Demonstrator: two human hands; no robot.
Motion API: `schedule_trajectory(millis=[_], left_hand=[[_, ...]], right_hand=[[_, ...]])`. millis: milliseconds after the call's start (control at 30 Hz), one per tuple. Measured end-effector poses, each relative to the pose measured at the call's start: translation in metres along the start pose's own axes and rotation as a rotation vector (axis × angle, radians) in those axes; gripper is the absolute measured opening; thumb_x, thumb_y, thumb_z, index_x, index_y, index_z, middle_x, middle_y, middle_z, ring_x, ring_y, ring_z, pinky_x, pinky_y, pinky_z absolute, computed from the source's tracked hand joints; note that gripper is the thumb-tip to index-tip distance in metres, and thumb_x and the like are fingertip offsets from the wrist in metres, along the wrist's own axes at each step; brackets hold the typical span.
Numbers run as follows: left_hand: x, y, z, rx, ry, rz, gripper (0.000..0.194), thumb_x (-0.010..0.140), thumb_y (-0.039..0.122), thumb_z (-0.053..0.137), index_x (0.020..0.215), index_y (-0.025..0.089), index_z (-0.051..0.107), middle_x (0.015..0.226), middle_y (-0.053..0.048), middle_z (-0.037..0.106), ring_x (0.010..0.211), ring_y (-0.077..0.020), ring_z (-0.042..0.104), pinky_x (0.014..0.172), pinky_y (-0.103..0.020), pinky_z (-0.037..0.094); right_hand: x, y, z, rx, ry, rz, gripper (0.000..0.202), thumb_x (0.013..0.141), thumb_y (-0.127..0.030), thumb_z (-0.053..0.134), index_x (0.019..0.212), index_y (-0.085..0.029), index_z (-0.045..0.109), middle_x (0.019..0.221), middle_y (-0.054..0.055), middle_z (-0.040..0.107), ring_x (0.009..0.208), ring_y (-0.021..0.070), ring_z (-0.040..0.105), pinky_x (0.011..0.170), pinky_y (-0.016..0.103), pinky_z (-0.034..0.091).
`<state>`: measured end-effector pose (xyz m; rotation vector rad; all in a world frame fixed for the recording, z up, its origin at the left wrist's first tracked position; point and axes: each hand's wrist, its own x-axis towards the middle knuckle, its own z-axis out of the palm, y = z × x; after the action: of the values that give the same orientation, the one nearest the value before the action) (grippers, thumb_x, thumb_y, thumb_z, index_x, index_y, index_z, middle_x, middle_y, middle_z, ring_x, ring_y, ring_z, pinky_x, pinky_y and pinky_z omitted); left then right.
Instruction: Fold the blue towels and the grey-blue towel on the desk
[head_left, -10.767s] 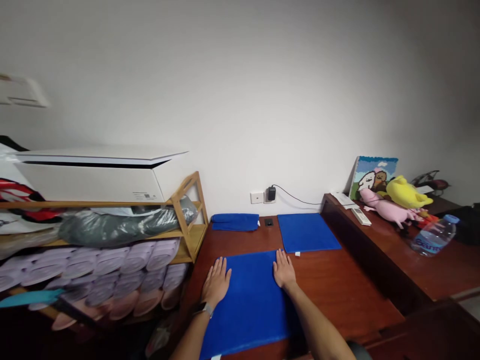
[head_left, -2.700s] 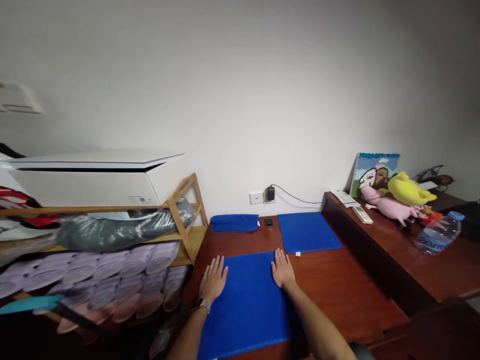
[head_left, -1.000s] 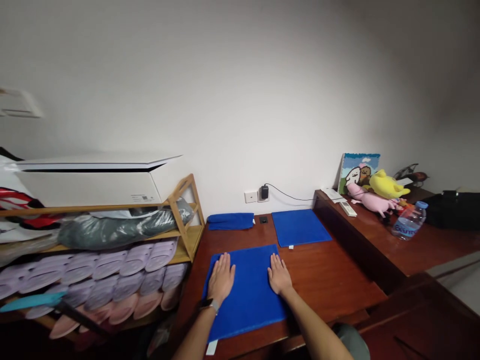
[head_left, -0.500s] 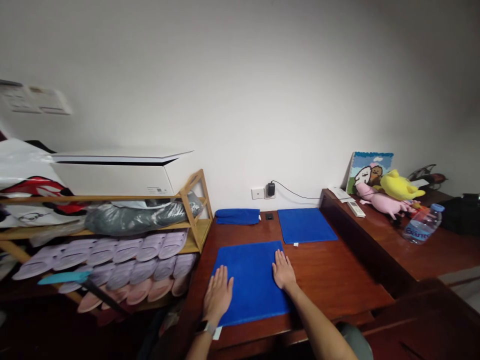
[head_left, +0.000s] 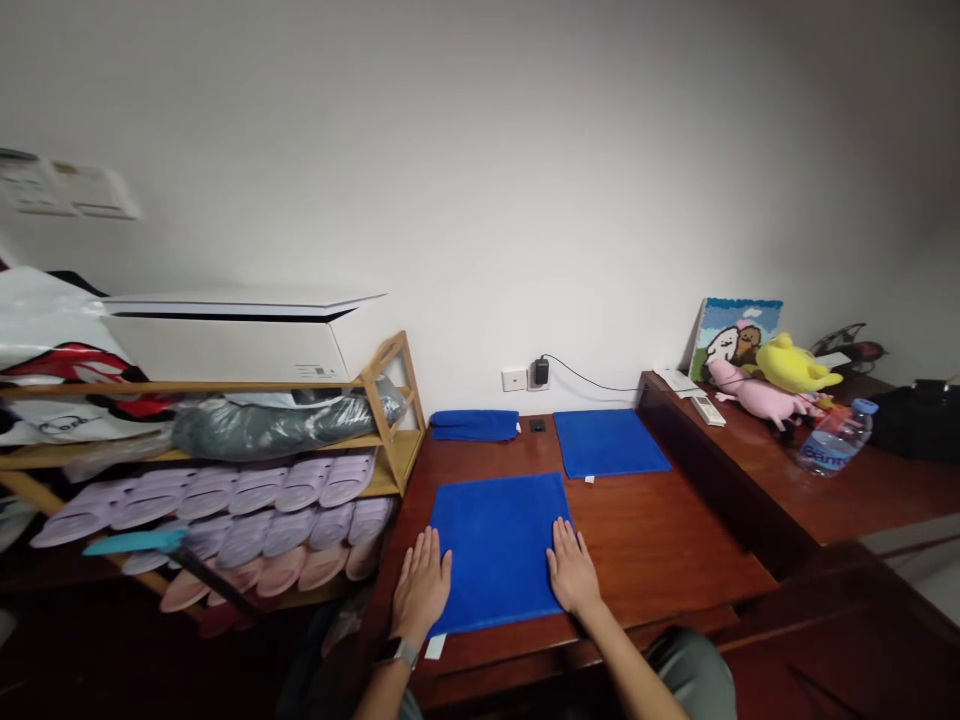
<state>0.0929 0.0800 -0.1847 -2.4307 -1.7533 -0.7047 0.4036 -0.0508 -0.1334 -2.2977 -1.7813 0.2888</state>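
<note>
A blue cloth [head_left: 499, 550] lies spread flat on the brown wooden table [head_left: 637, 560], with a white tag at its near left corner. My left hand [head_left: 422, 590] rests flat along its left edge, fingers stretched forward. On the opposite edge my right hand [head_left: 572, 570] lies flat too, fingers out and partly over the cloth. Neither hand grips anything. Behind, near the wall, are a folded blue cloth [head_left: 475, 425] on the left and another flat blue cloth [head_left: 611, 443] on the right.
A wooden rack [head_left: 394, 420] with several slippers [head_left: 259, 487] and a white box [head_left: 225, 345] stands at left. On the raised right surface are plush toys [head_left: 795, 365], a plastic bottle [head_left: 836, 440] and a remote [head_left: 707, 410]. A black charger [head_left: 541, 371] is plugged into the wall.
My left hand has slid slightly left and outward along the cloth's edge. My right hand has moved a little toward me. The whole view has shifted slightly.
</note>
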Motion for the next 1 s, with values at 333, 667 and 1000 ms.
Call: schedule_trajectory(millis=[333, 667, 1000], left_hand=[[-0.008, 0.165, 0.013, -0.091, -0.067, 0.405, 0.061, 0.114, 0.041, 0.031, 0.169, 0.019, 0.045, 0.17, -0.011, 0.055, 0.159, -0.0258, 0.051, 0.13, -0.048, 0.044], [-0.064, 0.003, 0.009, 0.043, 0.019, 0.047, 0.069, 0.11, 0.045, 0.03, 0.172, 0.014, 0.038, 0.17, -0.017, 0.055, 0.158, -0.0336, 0.051, 0.13, -0.056, 0.041], [-0.08, -0.014, 0.005, 0.068, 0.083, 0.07, 0.071, 0.11, 0.04, 0.027, 0.175, 0.013, 0.027, 0.169, -0.019, 0.056, 0.157, -0.032, 0.052, 0.13, -0.054, 0.039]], right_hand=[[-0.004, -0.003, -0.008, 0.011, 0.006, -0.009, 0.067, 0.113, -0.035, 0.027, 0.174, -0.007, 0.031, 0.18, 0.011, 0.026, 0.17, 0.025, 0.026, 0.14, 0.045, 0.02], [-0.002, -0.003, -0.009, 0.012, 0.005, -0.003, 0.067, 0.114, -0.038, 0.025, 0.174, -0.01, 0.032, 0.181, 0.008, 0.024, 0.17, 0.0237, 0.025, 0.14, 0.043, 0.021], [-0.046, 0.003, 0.019, -0.001, 0.128, -0.009, 0.068, 0.117, -0.048, 0.022, 0.174, -0.014, 0.033, 0.181, 0.005, 0.025, 0.169, 0.0251, 0.027, 0.139, 0.045, 0.027]])
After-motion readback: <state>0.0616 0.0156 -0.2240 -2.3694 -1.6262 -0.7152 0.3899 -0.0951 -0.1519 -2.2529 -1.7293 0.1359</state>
